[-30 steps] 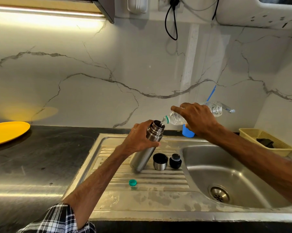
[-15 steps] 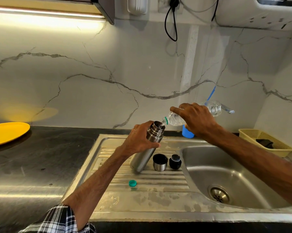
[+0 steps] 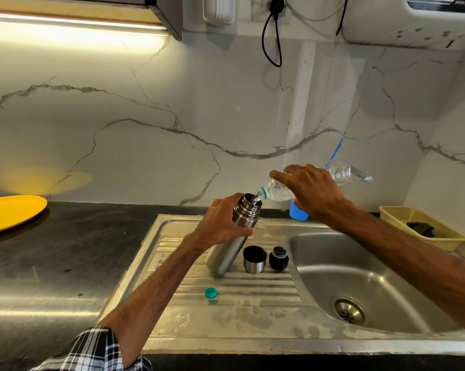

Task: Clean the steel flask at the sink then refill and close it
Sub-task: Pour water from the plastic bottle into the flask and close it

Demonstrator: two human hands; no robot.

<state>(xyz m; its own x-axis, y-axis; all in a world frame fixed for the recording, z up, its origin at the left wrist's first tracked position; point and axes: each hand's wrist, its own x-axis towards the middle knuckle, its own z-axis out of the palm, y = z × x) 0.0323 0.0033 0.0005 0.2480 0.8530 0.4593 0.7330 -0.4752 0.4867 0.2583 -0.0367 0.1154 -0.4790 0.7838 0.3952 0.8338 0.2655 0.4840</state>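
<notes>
In the head view, the left hand (image 3: pixel 223 223) grips the steel flask (image 3: pixel 227 257) just below its threaded neck, fingers wrapped round the body; the flask stands tilted on the drainboard (image 3: pixel 239 311), its mouth leaning right toward the sink basin (image 3: pixel 360 277). The right hand (image 3: pixel 311 191) clasps a clear plastic bottle (image 3: pixel 276 192), tipped so its neck meets the flask's mouth, water running in. The steel cup lid (image 3: pixel 255 259) and black stopper (image 3: pixel 278 258) stand just right of the flask's base; a green bottle cap (image 3: pixel 210 292) lies nearer. The flask looks rigid, smooth and probably slippery when wet, and heavier as it fills; a full wrap round the upper body seems the safest hold; the thin bottle would likely buckle if squeezed.
</notes>
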